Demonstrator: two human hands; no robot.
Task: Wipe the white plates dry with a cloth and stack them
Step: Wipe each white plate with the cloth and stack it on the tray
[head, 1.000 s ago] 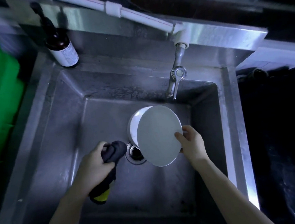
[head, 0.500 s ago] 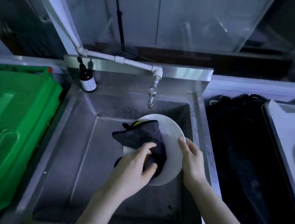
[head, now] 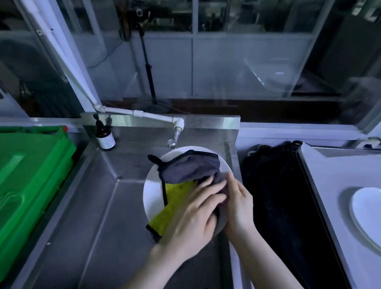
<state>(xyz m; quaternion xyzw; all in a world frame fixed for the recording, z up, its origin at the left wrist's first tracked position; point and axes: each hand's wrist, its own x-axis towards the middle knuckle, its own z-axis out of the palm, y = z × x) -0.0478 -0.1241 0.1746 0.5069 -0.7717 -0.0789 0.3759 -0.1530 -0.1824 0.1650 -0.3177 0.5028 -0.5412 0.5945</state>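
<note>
A round white plate [head: 153,194] is held tilted above the steel sink. My right hand [head: 238,205] grips its right rim. A cloth [head: 188,170], dark grey on one face and yellow on the other, lies spread over the plate's face. My left hand [head: 196,214] presses the cloth against the plate with spread fingers and covers the plate's lower part. A second white plate [head: 380,217] lies flat on the pale counter at the far right.
The steel sink [head: 95,220] fills the lower middle, with a tap [head: 173,139] at its back and a brown pump bottle [head: 104,136] on the back left ledge. Green plastic crates [head: 17,187] stand at the left. A black mat [head: 278,196] lies right of the sink.
The view has tilted up and the plate has risen with it. My left hand brought the bunched cloth onto the plate and slid it right; the cloth has opened and shows its yellow side.
</note>
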